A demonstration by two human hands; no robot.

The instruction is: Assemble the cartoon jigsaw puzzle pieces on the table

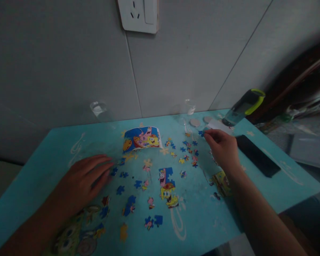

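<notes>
My left hand [82, 181] lies flat on the turquoise table [37, 160], fingers stretched out and touching small blue puzzle pieces [114, 171]. My right hand [222, 147] hovers at the far right of the scattered pieces, its fingertips pinched on a small blue puzzle piece [201, 133]. A partly joined cartoon section [167, 185] lies between the hands. A curled cartoon reference picture [142, 138] stands further back. Several loose pieces [188, 151] lie to the left of my right hand.
A clear plastic tube [100, 110] and another clear container [189, 106] lie by the grey wall. A bottle with a green-rimmed lid [244, 106], a black phone [257, 155], round white discs [195, 122] and a wall socket [138, 15] are also there.
</notes>
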